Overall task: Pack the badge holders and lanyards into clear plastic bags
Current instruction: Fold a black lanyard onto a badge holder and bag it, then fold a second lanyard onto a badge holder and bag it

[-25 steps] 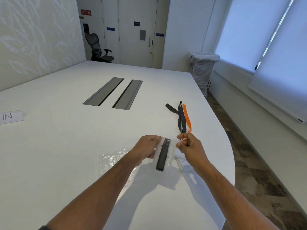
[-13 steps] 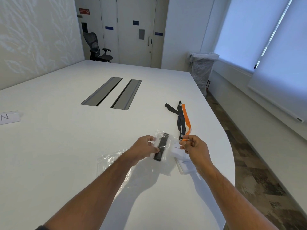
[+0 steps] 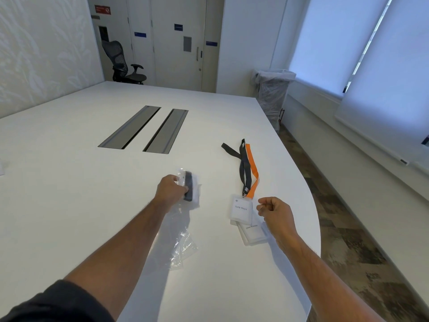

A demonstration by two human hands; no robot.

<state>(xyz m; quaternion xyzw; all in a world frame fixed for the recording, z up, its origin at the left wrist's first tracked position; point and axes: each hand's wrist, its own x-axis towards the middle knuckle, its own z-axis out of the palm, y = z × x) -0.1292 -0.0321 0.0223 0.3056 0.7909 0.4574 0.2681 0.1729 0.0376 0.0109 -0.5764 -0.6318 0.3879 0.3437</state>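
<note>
My left hand (image 3: 170, 189) grips a packed clear bag (image 3: 194, 194) with a folded black lanyard (image 3: 188, 185) inside, held over the table. My right hand (image 3: 275, 211) hovers with fingers loosely curled and nothing in it, just right of two badge holders. The upper badge holder (image 3: 241, 209) overlaps the lower badge holder (image 3: 253, 233). From them a black lanyard (image 3: 243, 166) and an orange lanyard (image 3: 253, 169) trail away across the table. Loose empty clear bags (image 3: 182, 248) lie by my left forearm.
The white table (image 3: 69, 182) has two grey cable hatches (image 3: 144, 129) in its middle and a curved right edge close to the badges. A lined waste bin (image 3: 274, 94) and an office chair (image 3: 123, 63) stand beyond the table.
My right hand let go of the bag and drew back to the right, uncovering the badge holders. My left hand carried the packed bag to the left and forward.
</note>
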